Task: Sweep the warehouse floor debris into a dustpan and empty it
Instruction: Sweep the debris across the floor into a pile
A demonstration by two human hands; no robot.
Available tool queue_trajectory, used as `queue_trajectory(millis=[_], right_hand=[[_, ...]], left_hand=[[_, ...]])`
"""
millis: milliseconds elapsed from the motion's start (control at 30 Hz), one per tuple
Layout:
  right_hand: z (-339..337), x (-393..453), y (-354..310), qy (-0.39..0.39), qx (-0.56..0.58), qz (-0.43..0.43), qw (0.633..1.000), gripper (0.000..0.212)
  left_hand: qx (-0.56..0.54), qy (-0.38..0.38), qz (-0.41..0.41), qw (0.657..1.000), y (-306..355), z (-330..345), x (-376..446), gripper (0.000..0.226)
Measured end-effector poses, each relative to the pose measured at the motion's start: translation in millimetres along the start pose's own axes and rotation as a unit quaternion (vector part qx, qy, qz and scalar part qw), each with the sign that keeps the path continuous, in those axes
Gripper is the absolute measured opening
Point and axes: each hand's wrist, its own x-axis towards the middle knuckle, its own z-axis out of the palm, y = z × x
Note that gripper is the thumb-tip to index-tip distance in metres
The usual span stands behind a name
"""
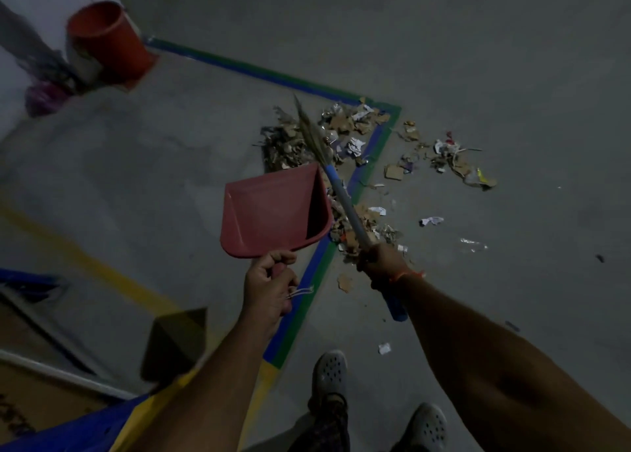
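Only one view here, the head cam, so going off that. Left hand [269,281] has its fingers curled tight around the handle of the red dustpan [273,212], which is held up off the floor and tipped, and from what I can see the pan is empty, no scraps showing inside. Right hand [382,260] is wrapped around the broom [345,202] shaft, gripping it w/ the blue end sticking out behind the wrist and the bristle tip pointing out over the main debris pile [324,134]. That pile sits right at the corner of the blue/green floor tape [372,147], mostly cardboard bits, paper and dry stuff. A second clump [457,161] lies well apart to the right, more scraps [362,226] sit just beside the shaft near the hand, plus stray bits like the white paper [432,220] and one near the shoes [384,348]. So imo the gathering is partly done but nothing's in the pan yet, i.e. basically all the scooping is left, then the dump. Red bucket [109,41] by the wall far left could be where it gets emptied, but can't tell for sure. Pic is dim and a bit blurry btw.
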Motion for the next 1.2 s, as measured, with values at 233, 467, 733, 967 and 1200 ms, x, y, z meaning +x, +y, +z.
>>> queue_trajectory(millis=[233, 467, 733, 967, 1200], right_hand=[[-1, -70, 14, -0.007, -0.015, -0.013, 1.0, 0.014], [47, -161, 110, 0.058, 0.078, 0.076, 0.992, 0.022], [69, -265, 240, 0.184, 0.209, 0.216, 0.936, 0.019], [75, -305, 302, 0.209, 0.282, 0.292, 0.89, 0.023], [89, -305, 293, 0.117, 0.258, 0.281, 0.917, 0.011]], left_hand=[[0.012, -0.031, -0.005, 0.999, 7, -8, -27, 0.025], [0.06, -0.089, 0.003, 0.994, -6, -4, -55, 0.025], [0.092, -0.203, 0.019, 0.975, -29, 36, -111, 0.027], [0.117, -0.275, 0.034, 0.954, -50, 63, -156, 0.024], [0.131, -0.274, 0.043, 0.952, -53, 53, -162, 0.028]])
